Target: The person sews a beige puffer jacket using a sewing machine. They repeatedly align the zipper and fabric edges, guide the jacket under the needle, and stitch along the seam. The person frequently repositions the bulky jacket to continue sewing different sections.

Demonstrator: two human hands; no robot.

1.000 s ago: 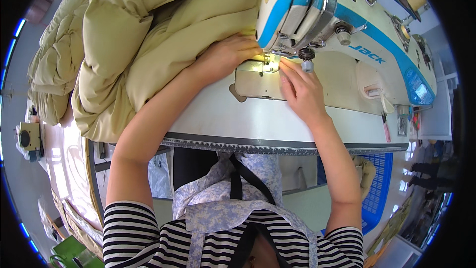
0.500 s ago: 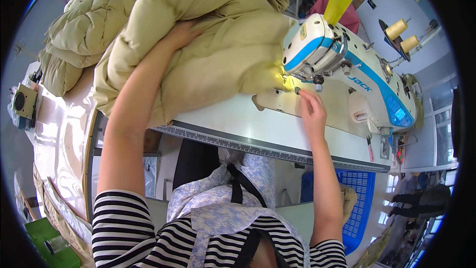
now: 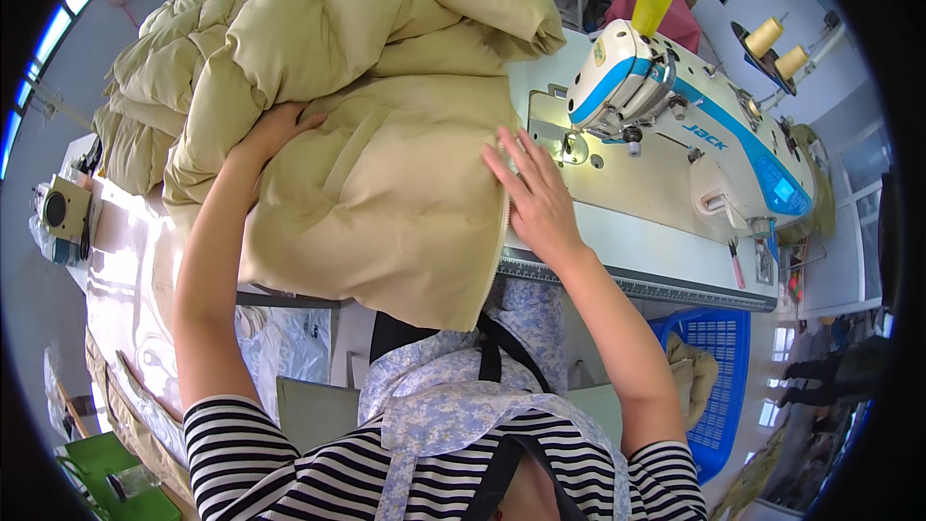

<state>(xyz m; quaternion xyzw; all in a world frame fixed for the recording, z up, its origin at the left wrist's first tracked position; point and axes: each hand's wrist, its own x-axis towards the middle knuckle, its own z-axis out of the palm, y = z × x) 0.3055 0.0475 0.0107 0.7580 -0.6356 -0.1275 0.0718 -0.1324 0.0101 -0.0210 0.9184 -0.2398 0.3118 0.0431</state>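
Observation:
A puffy khaki padded coat (image 3: pixel 386 203) lies heaped over the left part of the sewing table, its lower front hanging past the table's edge. My left hand (image 3: pixel 280 130) rests on it in a fold, fingers partly tucked against the padding and thumb stretched out. Along the coat's right edge runs a pale zip (image 3: pixel 501 241). My right hand (image 3: pixel 540 198) lies at that edge with fingers spread, fingertips touching the cloth. To the right of it, the lit needle area of a white and blue sewing machine (image 3: pixel 617 87) is apart from the coat.
A ruler strip (image 3: pixel 637 286) lines the table's front edge. Pink-handled snips (image 3: pixel 736 265) lie near the machine's base. Two thread cones (image 3: pixel 765 36) stand at the far right. Below the table is a blue basket (image 3: pixel 719 367) with khaki cloth inside.
The coat has moved left and toward me, away from the needle, uncovering the machine's plate. My left hand has shifted left; my right hand has come from beside the needle onto the coat's edge.

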